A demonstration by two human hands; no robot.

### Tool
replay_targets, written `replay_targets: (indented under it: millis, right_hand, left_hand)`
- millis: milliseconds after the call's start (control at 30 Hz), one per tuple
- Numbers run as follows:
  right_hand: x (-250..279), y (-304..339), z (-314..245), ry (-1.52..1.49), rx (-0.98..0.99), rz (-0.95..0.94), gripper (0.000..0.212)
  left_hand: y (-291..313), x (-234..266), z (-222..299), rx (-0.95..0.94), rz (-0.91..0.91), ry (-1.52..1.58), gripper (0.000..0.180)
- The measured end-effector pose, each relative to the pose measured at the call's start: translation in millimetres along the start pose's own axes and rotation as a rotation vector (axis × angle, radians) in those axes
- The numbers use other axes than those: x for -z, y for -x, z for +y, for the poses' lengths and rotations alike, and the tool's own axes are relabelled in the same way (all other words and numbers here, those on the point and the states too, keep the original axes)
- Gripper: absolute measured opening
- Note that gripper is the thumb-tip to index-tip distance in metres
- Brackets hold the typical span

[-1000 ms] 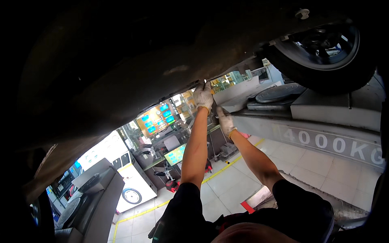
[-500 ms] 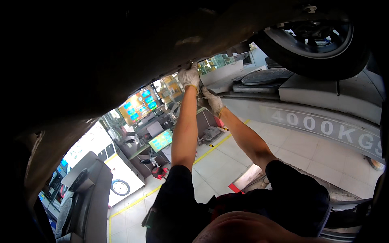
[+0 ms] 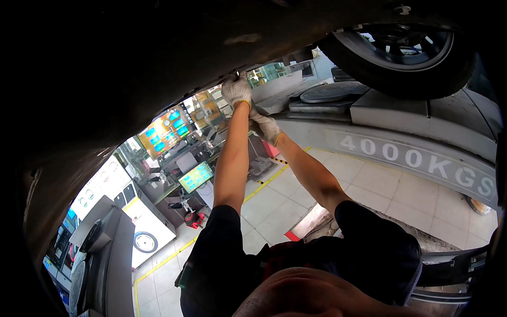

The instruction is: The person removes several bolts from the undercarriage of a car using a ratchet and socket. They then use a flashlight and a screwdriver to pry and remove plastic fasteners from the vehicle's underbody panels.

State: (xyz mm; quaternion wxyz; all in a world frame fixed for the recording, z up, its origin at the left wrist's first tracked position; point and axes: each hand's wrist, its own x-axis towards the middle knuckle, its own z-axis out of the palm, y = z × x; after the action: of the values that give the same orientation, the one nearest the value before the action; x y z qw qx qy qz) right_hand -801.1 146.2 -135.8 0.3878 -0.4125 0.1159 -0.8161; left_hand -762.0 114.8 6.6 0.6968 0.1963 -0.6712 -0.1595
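Observation:
Both arms reach up and away toward the dark lower edge of a raised car body (image 3: 158, 68). My left hand (image 3: 236, 91), in a pale knitted glove, is closed right at that edge. Whatever its fingers grip is hidden by the glove and the shadow. Just below and to the right, my right hand (image 3: 265, 127), gloved the same way, is closed beside the left wrist. Something dark shows next to its fingers, too small to make out.
A car wheel (image 3: 396, 58) hangs at upper right above a grey lift platform (image 3: 391, 153) with a round turn plate (image 3: 335, 91). Another platform (image 3: 119, 259) stands at lower left. Beyond are a white cabinet (image 3: 150, 232), lit screens (image 3: 166, 132) and a red jack (image 3: 194, 219).
The whole view has shifted a little, so the surroundings sit further left and slightly different in height. Both hands stay up at the car's edge, with the right still just below the left.

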Motion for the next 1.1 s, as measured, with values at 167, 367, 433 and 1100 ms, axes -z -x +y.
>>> replay_targets:
  millis: [167, 367, 433, 1100]
  right_hand:
    - [11, -14, -16, -0.017, 0.003, -0.019, 0.026]
    - [8, -3, -6, -0.202, -0.256, -0.157, 0.028]
    - [11, -2, -5, -0.141, -0.239, -0.152, 0.029]
    - [98, 182, 95, 0.05, -0.008, 0.29, 0.028]
  left_hand:
    - [11, 10, 26, 0.011, -0.093, 0.259, 0.037]
    - [3, 23, 2, 0.08, -0.204, 0.448, 0.049]
    - [8, 23, 2, 0.095, -0.176, 0.419, 0.045]
    - [192, 62, -131, 0.681, -0.701, 0.545, 0.04]
